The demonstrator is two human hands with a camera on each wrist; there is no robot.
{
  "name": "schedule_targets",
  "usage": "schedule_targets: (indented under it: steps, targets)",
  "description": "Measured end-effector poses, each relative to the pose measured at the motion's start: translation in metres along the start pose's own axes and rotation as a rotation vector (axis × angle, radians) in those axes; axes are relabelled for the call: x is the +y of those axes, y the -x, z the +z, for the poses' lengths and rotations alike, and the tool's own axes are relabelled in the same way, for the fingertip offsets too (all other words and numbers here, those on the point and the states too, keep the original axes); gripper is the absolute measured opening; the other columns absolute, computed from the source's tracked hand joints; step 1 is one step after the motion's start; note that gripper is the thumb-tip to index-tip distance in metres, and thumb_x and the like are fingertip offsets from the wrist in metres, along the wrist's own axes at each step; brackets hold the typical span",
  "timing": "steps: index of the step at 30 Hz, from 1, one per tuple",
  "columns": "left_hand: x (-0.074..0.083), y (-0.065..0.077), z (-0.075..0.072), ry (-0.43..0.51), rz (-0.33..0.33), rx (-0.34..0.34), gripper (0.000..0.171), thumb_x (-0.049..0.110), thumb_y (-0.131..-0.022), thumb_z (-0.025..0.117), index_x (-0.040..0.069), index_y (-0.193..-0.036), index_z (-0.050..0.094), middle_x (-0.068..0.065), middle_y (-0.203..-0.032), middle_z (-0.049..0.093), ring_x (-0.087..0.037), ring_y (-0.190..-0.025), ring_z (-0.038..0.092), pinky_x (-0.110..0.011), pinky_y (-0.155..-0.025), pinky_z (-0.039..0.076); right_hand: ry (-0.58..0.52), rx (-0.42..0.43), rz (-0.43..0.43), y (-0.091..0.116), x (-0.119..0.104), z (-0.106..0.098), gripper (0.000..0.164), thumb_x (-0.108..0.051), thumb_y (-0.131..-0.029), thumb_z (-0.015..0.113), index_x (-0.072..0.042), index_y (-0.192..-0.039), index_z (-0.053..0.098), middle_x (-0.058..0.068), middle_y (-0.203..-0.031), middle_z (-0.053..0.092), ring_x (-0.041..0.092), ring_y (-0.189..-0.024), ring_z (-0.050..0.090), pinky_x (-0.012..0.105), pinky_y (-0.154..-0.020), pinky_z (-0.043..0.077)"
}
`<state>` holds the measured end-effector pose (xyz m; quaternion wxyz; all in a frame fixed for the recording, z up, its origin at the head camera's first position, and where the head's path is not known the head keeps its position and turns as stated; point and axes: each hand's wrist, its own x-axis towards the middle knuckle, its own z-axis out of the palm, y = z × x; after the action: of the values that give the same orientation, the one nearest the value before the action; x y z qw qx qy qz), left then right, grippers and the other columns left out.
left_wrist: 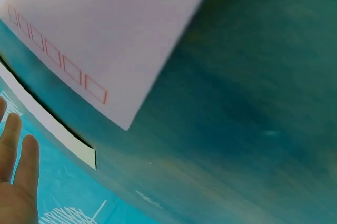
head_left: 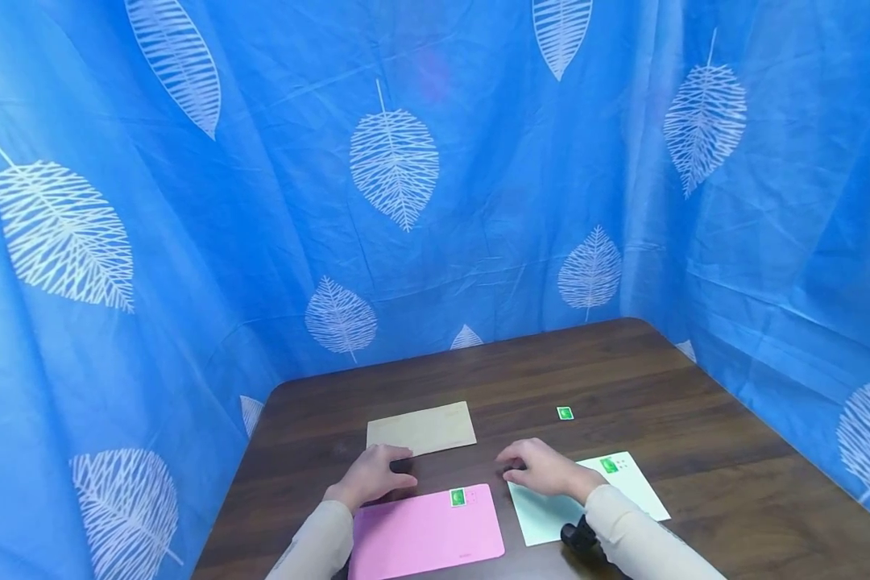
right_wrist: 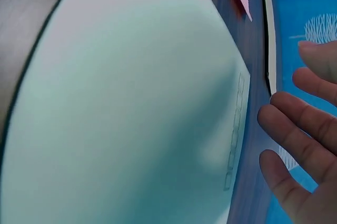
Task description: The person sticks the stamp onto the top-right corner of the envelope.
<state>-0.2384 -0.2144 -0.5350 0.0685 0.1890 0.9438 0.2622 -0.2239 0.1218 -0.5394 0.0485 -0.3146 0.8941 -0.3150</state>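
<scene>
A pink envelope [head_left: 428, 532] with a green stamp [head_left: 457, 497] at its upper right lies at the table's front. My left hand [head_left: 377, 475] hovers by its upper left corner, fingers loosely bent around nothing. Behind that hand lies a tan envelope [head_left: 424, 427], partly covered by the fingers in the head view. My right hand [head_left: 544, 467] is over the left part of a pale green envelope [head_left: 641, 487], which bears another green stamp [head_left: 609, 465]. In the right wrist view its fingers [right_wrist: 300, 129] are spread and hold nothing. The pale green envelope [right_wrist: 131, 103] fills much of that view.
A loose green stamp [head_left: 565, 413] lies farther back on the brown wooden table [head_left: 522, 370]. A black device [head_left: 578, 533] sits at the right wrist. Blue curtains [head_left: 478, 201] with white leaf prints hang behind and beside the table.
</scene>
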Motion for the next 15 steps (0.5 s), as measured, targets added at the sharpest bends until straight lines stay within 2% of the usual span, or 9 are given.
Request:
schedule_targets:
  steps: [8, 15]
  targets:
    - [-0.001, -0.013, -0.005, 0.017, -0.036, 0.035, 0.053, 0.028, -0.083, 0.082, 0.005, -0.128, 0.068, -0.016, -0.132, 0.067, -0.037, -0.126, 0.061, -0.055, -0.103, 0.050, -0.069, 0.054, 0.070, 0.006, 0.007, -0.006, 0.023, -0.008, -0.090, 0.070, 0.002, -0.111, 0.071, 0.010, -0.102, 0.075, 0.013, -0.087, 0.068, 0.028, -0.076, 0.058]
    - [-0.004, -0.030, -0.004, -0.045, -0.003, 0.045, 0.052, 0.031, -0.085, 0.080, 0.004, -0.127, 0.068, -0.016, -0.130, 0.068, -0.037, -0.126, 0.060, -0.054, -0.106, 0.047, -0.063, 0.095, 0.117, 0.010, 0.014, -0.008, 0.024, -0.010, -0.092, 0.069, 0.002, -0.113, 0.071, 0.008, -0.103, 0.074, 0.012, -0.086, 0.066, 0.025, -0.073, 0.056]
